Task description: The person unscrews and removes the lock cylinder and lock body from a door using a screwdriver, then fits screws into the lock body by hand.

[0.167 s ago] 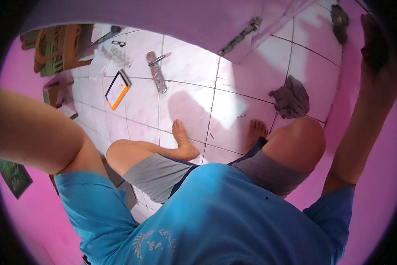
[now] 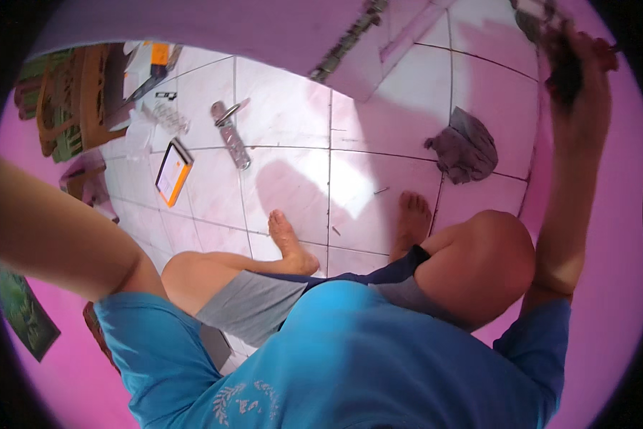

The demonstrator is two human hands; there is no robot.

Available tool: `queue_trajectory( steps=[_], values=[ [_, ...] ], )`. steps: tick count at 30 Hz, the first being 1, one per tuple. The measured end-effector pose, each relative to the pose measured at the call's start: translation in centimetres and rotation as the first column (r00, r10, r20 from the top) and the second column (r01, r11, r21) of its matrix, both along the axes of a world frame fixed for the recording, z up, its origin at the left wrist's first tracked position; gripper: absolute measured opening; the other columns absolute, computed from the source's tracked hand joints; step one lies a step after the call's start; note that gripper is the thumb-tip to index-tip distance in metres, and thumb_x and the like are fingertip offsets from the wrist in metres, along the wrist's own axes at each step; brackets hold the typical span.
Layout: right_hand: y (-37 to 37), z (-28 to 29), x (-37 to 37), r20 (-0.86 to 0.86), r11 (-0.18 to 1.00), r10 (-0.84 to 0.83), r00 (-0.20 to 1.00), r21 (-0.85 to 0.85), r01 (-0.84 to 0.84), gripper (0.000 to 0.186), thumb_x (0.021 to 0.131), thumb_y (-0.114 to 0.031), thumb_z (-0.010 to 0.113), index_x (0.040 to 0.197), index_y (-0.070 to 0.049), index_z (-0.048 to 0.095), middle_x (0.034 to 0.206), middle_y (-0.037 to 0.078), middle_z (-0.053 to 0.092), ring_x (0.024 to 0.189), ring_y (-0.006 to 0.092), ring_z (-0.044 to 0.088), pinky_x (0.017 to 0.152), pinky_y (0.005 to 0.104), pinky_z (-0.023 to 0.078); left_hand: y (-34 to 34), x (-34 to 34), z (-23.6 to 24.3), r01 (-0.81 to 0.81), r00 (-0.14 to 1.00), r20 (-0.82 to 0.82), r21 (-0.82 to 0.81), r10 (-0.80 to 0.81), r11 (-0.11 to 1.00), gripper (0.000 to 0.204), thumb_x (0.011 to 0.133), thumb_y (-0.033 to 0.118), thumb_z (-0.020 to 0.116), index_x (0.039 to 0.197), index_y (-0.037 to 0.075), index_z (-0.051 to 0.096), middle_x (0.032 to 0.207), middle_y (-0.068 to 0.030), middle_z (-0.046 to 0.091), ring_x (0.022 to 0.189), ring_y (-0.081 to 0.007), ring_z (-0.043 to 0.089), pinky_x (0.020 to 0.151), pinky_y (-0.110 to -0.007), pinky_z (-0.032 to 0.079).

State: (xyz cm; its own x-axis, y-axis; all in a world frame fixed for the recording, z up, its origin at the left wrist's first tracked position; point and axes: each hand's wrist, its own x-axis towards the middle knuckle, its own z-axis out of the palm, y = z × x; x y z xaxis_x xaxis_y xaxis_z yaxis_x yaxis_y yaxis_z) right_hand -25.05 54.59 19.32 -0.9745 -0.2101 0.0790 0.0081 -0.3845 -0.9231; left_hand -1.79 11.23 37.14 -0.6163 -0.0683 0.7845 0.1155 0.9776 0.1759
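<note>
My right arm reaches up along the pink wall at the right. At its end, my right hand [image 2: 581, 68] is bent and partly smeared by motion, its fingers curled around something dark that I cannot make out. Reddish patches show beside the fingers. My left arm [image 2: 57, 229] stretches out past the left rim, so the left hand is out of sight. Close in front hangs a large pink panel [image 2: 193, 25], with a metal lock-like strip [image 2: 350, 39] along its edge.
On the white tiles lie a crumpled grey cloth [image 2: 466, 149], an orange-edged box [image 2: 173, 175], a long silvery piece [image 2: 233, 139] and clear plastic wrapping [image 2: 141, 136]. Small screw-like bits [image 2: 381, 191] lie near my feet. A wooden chair [image 2: 78, 100] stands far left, by an orange-and-white box [image 2: 148, 66].
My right hand has moved up and slightly left in the picture. The view has shifted, moving the panel's metal strip up and left and bringing more of the orange-and-white box into sight.
</note>
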Motion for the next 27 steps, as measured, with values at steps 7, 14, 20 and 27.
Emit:
queue_trajectory(
  steps=[7, 14, 20, 27],
  values=[
    [2.7, -11.0, 12.0, 0.415, 0.930, -0.181, 0.892, 0.367, 0.018, 0.026, 0.081, -0.023, 0.077, 0.095, -0.012, 0.059, 0.092, 0.002, 0.065, 0.073, 0.0120, 0.064, 0.042, 0.0234, 0.037, 13.2, 13.1, -33.1, 0.165, -0.241, 0.934, 0.308, -0.264, 0.937, 0.017, 0.087, 0.021, 0.062, 0.099, 0.009, 0.061, 0.090, -0.0157, 0.067, 0.083, -0.0331, 0.065, 0.073, -0.043, 0.052],
    [1.4, -22.5, 20.8, 0.544, 0.874, 0.011, 0.839, 0.403, -0.273, 0.022, 0.083, -0.013, 0.075, 0.090, -0.009, 0.055, 0.082, -0.001, 0.059, 0.064, 0.0076, 0.055, 0.048, 0.0234, 0.043, 20.1, 24.1, -41.1, 0.562, -0.126, 0.887, 0.433, -0.444, 0.705, 0.023, 0.083, 0.019, 0.058, 0.102, 0.007, 0.052, 0.094, -0.0064, 0.056, 0.089, -0.0243, 0.062, 0.071, -0.036, 0.052],
    [-0.8, -25.8, 22.6, 0.509, 0.934, 0.188, 0.840, 0.173, -0.313, 0.022, 0.083, -0.006, 0.074, 0.091, -0.003, 0.053, 0.081, -0.002, 0.056, 0.075, 0.0073, 0.055, 0.065, 0.0247, 0.050, 19.1, 24.0, -43.5, 0.656, -0.099, 0.839, 0.459, -0.536, 0.598, 0.023, 0.079, 0.020, 0.059, 0.097, 0.008, 0.053, 0.092, -0.0074, 0.054, 0.089, -0.0232, 0.058, 0.071, -0.036, 0.051],
    [-0.9, -29.2, 22.5, 0.463, 0.878, 0.101, 0.880, 0.374, -0.298, 0.026, 0.081, -0.014, 0.076, 0.093, -0.004, 0.056, 0.079, 0.000, 0.057, 0.075, 0.0094, 0.056, 0.070, 0.0266, 0.049, 19.1, 18.9, -43.3, 0.376, 0.221, 0.861, 0.358, -0.458, 0.855, 0.012, 0.085, 0.017, 0.059, 0.093, 0.009, 0.054, 0.084, -0.0094, 0.052, 0.072, -0.0268, 0.058, 0.058, -0.038, 0.049]
  ],
)
